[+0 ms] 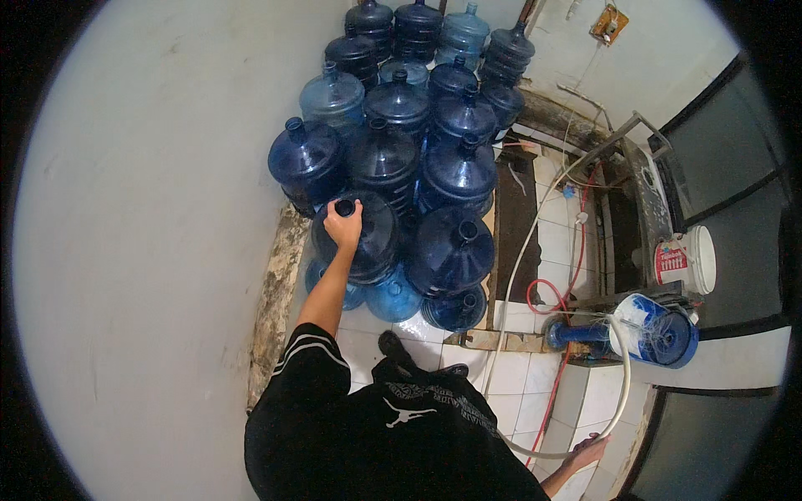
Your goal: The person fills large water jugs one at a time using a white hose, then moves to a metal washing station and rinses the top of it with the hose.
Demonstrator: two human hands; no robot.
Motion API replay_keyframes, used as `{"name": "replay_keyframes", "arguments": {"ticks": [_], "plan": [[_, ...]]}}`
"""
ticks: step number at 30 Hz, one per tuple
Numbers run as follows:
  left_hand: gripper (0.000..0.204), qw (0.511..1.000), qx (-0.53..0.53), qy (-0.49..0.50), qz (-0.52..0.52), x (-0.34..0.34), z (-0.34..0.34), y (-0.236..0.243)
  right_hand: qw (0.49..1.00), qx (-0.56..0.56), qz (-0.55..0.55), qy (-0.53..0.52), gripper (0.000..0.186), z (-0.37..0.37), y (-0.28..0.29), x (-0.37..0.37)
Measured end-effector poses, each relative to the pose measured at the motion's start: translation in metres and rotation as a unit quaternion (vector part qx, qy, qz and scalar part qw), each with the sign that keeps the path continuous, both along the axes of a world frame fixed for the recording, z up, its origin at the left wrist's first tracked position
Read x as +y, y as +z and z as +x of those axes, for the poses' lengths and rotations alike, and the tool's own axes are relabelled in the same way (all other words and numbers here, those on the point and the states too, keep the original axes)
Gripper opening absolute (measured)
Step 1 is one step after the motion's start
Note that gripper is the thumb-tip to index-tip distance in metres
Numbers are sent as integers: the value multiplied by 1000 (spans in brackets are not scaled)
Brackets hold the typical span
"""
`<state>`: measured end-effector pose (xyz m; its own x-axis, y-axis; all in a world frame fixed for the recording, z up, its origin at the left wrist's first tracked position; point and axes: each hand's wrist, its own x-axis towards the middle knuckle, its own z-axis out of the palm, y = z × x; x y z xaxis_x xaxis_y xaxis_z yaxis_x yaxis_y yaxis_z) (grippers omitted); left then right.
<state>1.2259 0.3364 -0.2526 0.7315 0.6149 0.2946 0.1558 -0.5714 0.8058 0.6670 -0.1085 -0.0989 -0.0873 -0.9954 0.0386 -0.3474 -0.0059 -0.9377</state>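
My left hand [343,224] is closed round the neck of a dark blue water jug [378,242] in the upper layer, near the front left of a large group of jugs. Beside it on the right stands another dark blue jug [451,250]. Lighter blue jugs, such as the jug [393,298], show lower down in front. Low on the right, my right hand [587,451] is wrapped round a thick cream hose [625,380]. That hose bends up from the hand toward a blue and white container [660,330].
A white wall [150,234] runs along the left. Several more jugs [397,104] fill the back. On the right are a white bucket [700,259], a metal frame [601,149], a red hose [576,275] and a thin white hose [525,250] over white floor tiles [510,373].
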Motion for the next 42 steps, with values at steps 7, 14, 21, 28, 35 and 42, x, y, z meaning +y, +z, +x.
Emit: {"name": "replay_keyframes", "arguments": {"ticks": [7,14,21,28,35,42], "plan": [[47,999,22,-4,-29,-23,15,1,1000,-2,9,-1,56,14,-2,5],[64,996,48,-50,-52,-20,6,-5,998,-4,56,-8,52,16,-23,-2],[68,993,34,-52,99,-2,-86,-70,991,39,35,123,53,43,-36,-18],[40,922,388,-15,-4,29,-335,-169,932,42,99,346,51,99,-39,-90],[34,821,567,25,65,-19,-623,-214,807,100,164,559,53,136,-45,-132],[34,744,405,448,-285,-201,-825,-167,534,247,169,791,53,149,-100,-119]]}}
